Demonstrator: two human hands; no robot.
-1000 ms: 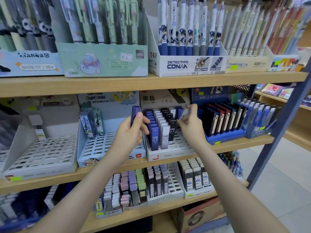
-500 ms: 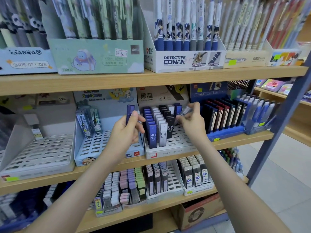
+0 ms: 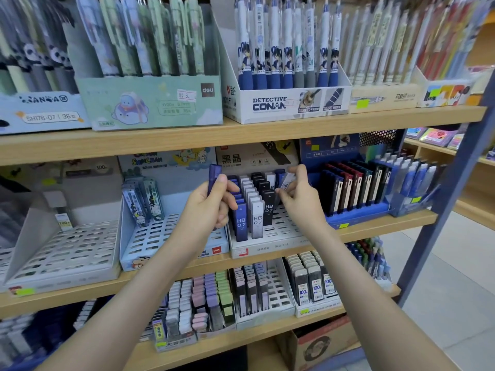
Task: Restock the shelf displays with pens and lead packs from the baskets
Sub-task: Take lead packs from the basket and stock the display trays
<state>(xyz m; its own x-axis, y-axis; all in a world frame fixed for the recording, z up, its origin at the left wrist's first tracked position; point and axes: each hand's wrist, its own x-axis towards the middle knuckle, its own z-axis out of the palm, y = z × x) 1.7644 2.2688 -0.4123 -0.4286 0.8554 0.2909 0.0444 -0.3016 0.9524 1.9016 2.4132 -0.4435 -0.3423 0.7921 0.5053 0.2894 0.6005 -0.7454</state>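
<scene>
While the left hand (image 3: pixel 211 207) holds a dark blue lead pack (image 3: pixel 213 178) upright just left of the slotted tray (image 3: pixel 284 228), its grip wrapped round the pack's lower half, the right hand (image 3: pixel 300 199) works at the tray's back right. Its grip is a narrow pinch of thumb and fingertips on a pale lead pack (image 3: pixel 286 182) above the slots there.

The tray stands on the middle shelf (image 3: pixel 388 223) and carries a blue row (image 3: pixel 240 223), a white row (image 3: pixel 257 218) and a black row (image 3: pixel 268 207), running front to back, with bare slots along its right side.

The step in hand looks to be seating the pale pack. Done well, its bottom edge is lined up square with a free slot, kept as upright as its neighbours, and pressed straight down until it stops, without knocking the black row to its left. Its label should face the tray's front like the others.

The blue pack likely belongs with the blue row at the tray's left edge. Whether that row has a free slot cannot be told, since the left hand covers part of it. No basket is in view.
</scene>
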